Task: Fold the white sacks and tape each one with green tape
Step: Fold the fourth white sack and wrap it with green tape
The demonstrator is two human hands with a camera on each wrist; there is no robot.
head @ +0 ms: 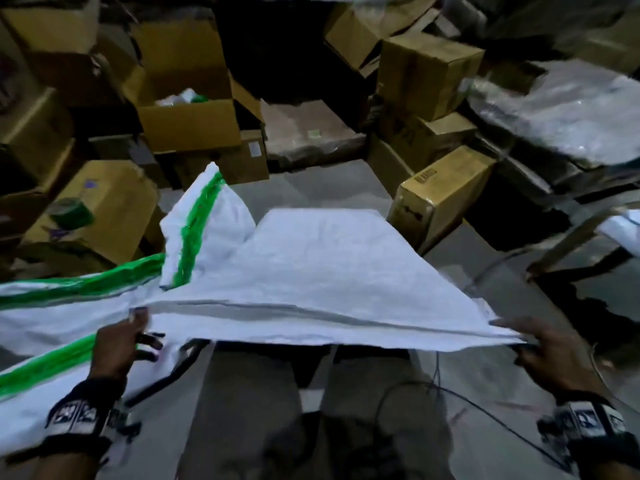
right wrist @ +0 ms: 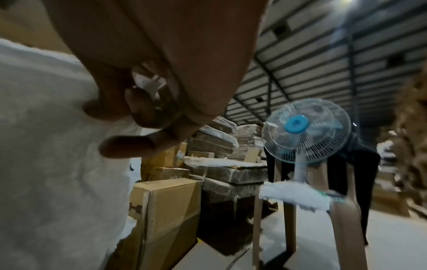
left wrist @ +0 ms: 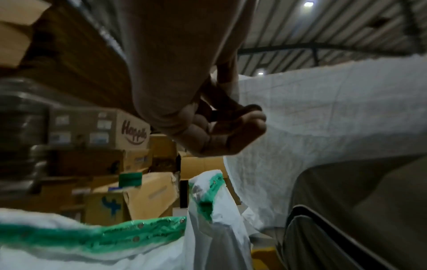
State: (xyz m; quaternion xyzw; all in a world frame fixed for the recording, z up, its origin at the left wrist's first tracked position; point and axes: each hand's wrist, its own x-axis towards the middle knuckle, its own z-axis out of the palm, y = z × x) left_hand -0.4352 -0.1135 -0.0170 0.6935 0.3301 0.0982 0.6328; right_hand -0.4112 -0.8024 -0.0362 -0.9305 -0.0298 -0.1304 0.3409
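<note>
A white sack (head: 329, 265) is stretched flat in the air in front of me, and I hold it by its near folded edge. My left hand (head: 143, 327) pinches the left end, thumb on top and fingers beneath. My right hand (head: 516, 336) grips the right corner the same way. The left wrist view shows my curled fingers (left wrist: 233, 135) against the sack (left wrist: 335, 118). In the right wrist view my fingers (right wrist: 129, 146) clutch the cloth (right wrist: 46, 155). A green tape roll (head: 73, 213) sits on a cardboard box at the left.
Sacks bound with green tape (head: 69, 284) lie piled at my left. Cardboard boxes (head: 187, 123) crowd the far side, and a long box (head: 440, 202) stands at the right. A fan (right wrist: 305, 127) and a wooden stool carrying a folded sack (right wrist: 298, 197) stand to my right.
</note>
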